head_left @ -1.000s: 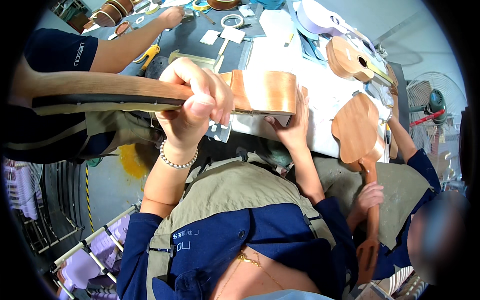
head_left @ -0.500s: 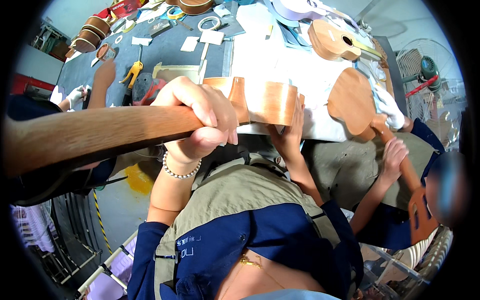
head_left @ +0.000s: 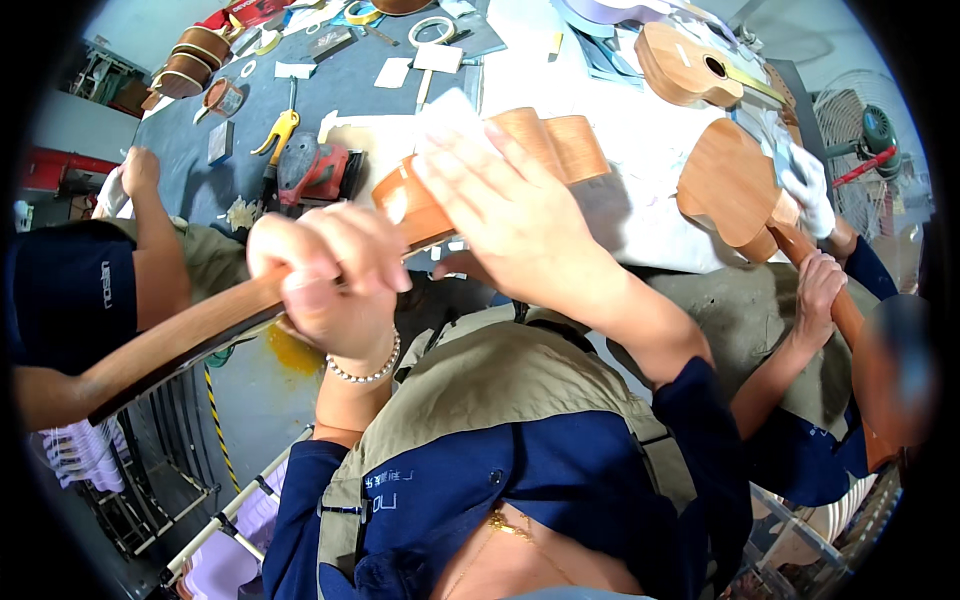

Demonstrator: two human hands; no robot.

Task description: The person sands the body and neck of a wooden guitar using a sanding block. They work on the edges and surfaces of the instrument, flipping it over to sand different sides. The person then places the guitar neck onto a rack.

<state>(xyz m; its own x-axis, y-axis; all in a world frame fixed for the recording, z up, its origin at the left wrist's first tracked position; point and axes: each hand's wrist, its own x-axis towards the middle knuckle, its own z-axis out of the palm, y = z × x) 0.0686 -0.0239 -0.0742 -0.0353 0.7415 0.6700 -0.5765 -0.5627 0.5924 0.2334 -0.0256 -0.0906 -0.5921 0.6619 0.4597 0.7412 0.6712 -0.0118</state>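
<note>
Tilted across the table's near edge is a small wooden ukulele, its neck (head_left: 190, 340) slanting down to the left and its body (head_left: 578, 148) lying over the white cover. My left hand (head_left: 330, 270), a beaded bracelet at its wrist, is wrapped round the neck near the body. My right hand (head_left: 510, 200) lies flat across the body with its fingers stretched out, blurred by motion. A whitish patch shows at its fingertips; whether it is a sheet under them I cannot tell. The hand hides the middle of the body.
A red sander (head_left: 308, 170) and a yellow-handled tool (head_left: 277, 135) lie beyond my left hand. At right a co-worker holds another ukulele (head_left: 728, 185); a finished-looking one (head_left: 690, 65) lies behind. Another person's arm (head_left: 155, 215) is at left. A fan (head_left: 878, 130) stands far right.
My right hand has moved from under the body's right end up and left, onto the body. The neck has swung lower at left, and the body has tilted up and away. My left hand still grips the neck.
</note>
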